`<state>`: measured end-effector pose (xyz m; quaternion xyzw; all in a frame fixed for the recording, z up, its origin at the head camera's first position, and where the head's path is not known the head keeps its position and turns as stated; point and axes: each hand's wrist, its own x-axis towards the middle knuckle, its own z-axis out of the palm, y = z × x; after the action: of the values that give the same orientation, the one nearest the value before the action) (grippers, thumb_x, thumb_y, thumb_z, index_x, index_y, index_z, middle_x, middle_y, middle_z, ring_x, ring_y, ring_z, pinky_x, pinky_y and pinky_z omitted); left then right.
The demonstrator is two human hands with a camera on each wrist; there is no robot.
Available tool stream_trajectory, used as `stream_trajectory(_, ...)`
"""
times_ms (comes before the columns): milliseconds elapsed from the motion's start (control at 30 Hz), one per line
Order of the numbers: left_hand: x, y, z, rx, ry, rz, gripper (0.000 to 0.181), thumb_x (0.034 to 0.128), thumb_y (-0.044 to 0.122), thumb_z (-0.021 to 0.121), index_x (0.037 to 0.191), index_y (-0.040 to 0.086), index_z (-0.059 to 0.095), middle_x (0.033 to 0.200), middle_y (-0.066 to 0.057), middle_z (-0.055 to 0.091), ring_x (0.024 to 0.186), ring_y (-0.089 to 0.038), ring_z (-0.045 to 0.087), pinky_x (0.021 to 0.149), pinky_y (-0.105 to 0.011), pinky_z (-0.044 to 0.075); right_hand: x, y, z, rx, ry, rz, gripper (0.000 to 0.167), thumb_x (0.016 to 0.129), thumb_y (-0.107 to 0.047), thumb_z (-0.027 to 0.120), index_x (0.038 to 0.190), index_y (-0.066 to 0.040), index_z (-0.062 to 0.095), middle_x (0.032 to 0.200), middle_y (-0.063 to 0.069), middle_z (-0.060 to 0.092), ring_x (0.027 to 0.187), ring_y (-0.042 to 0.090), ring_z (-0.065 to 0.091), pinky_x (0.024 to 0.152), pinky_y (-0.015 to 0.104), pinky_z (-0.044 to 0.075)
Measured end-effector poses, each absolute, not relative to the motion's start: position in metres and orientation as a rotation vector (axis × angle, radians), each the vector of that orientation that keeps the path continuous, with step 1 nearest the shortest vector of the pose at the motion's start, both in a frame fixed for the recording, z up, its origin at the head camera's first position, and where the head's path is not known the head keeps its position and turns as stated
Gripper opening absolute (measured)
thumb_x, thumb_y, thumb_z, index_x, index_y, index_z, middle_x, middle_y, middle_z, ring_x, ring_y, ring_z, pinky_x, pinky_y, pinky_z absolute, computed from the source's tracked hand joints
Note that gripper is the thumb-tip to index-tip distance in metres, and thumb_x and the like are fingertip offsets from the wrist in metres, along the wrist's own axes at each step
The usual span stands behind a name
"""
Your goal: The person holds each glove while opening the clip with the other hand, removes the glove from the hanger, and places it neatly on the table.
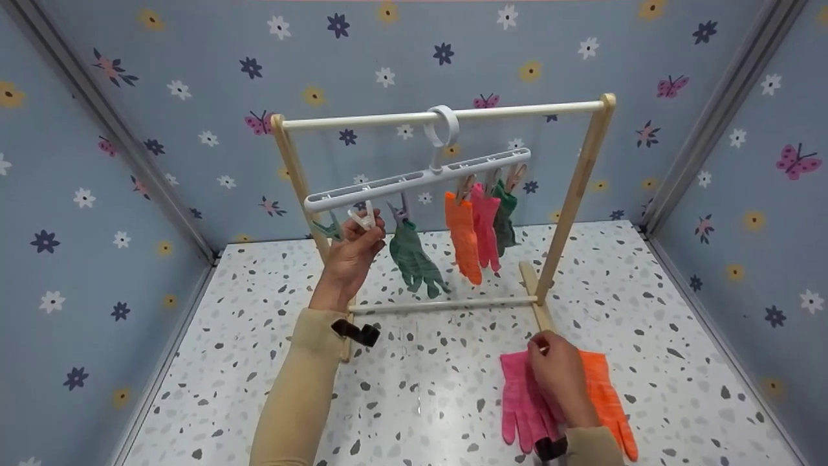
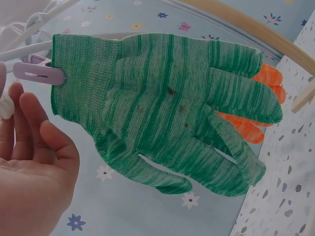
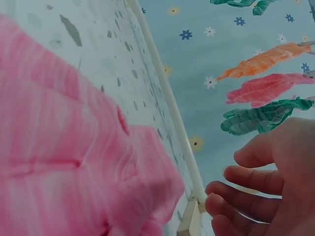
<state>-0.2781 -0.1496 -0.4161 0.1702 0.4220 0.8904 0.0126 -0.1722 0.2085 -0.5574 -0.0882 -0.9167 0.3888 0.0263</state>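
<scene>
Under hanger (image 1: pixel 436 173), left fingers (image 1: pixel 369 239) pinching clip (image 1: pixel 364 221), right fingers (image 3: pixel 246 200) slack, empty, wrist view only

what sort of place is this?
Likely a staged booth rather than a real laundry room: flower-printed panels rise on three visible sides, with a speckled surface below and a wood-framed rack where gloves hang from clips.

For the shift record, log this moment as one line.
left hand: pinches white clip; right hand: near lower pink glove, holding nothing; hanger: green gloves, orange glove, upper pink glove
</scene>
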Motion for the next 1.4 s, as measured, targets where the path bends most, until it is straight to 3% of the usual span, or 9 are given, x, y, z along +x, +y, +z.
stream_trajectory(133,-0.281,-0.147,-0.416,0.501,1.354,2.771,0.040,0.0750,0.015,0.086,0.109,0.008,0.066,0.101,-0.005,0.065,0.088,-0.015,0.057,0.075,-0.028,0.040,-0.176,0.202,-0.551,-0.265,-2.801,1.189,0.015,0.096,-0.020,0.060,0.100,-0.009,0.069,0.090,0.005,0.066,0.077,0.021,0.057,0.068,0.035,0.048)
stream_trajectory(333,-0.282,-0.142,-0.415,0.495,1.482,2.788,0.025,0.0870,-0.002,0.074,0.107,0.010,0.067,0.106,-0.006,0.065,0.095,-0.017,0.057,0.081,-0.029,0.044,-0.182,0.190,-0.542,-0.179,-2.747,1.134,0.012,0.095,-0.018,0.062,0.096,-0.009,0.071,0.086,0.004,0.067,0.076,0.020,0.059,0.071,0.039,0.049)
stream_trajectory(500,-0.283,-0.137,-0.414,0.546,1.708,2.761,0.028,0.0883,-0.007,0.070,0.109,0.012,0.069,0.111,-0.008,0.063,0.107,-0.023,0.053,0.094,-0.034,0.044,-0.188,0.176,-0.531,-0.097,-2.697,1.131,0.010,0.093,-0.017,0.065,0.095,-0.010,0.072,0.085,0.003,0.067,0.076,0.019,0.060,0.071,0.040,0.050)
stream_trajectory(767,-0.288,-0.134,-0.416,0.570,1.772,2.762,0.032,0.0883,-0.010,0.067,0.114,0.009,0.066,0.113,-0.011,0.060,0.111,-0.027,0.052,0.091,-0.033,0.046,-0.199,0.151,-0.507,0.066,-2.589,1.166,0.007,0.092,-0.014,0.066,0.090,-0.010,0.071,0.079,0.000,0.066,0.072,0.017,0.060,0.065,0.035,0.049)
stream_trajectory(1067,-0.293,-0.130,-0.414,0.657,1.724,2.739,0.036,0.0902,-0.009,0.065,0.125,0.002,0.063,0.122,-0.008,0.063,0.119,-0.028,0.053,0.102,-0.037,0.041,-0.210,0.118,-0.476,0.217,-2.516,1.240,0.005,0.095,-0.015,0.066,0.095,-0.011,0.070,0.086,-0.001,0.066,0.078,0.015,0.061,0.069,0.033,0.053)
stream_trajectory(1400,-0.295,-0.127,-0.414,0.695,1.752,2.705,0.035,0.0942,-0.004,0.062,0.128,0.005,0.062,0.129,-0.011,0.061,0.126,-0.028,0.050,0.109,-0.039,0.035,-0.220,0.093,-0.461,0.333,-2.384,1.346,0.007,0.094,-0.012,0.067,0.100,-0.010,0.071,0.089,-0.001,0.068,0.078,0.012,0.062,0.068,0.030,0.054)
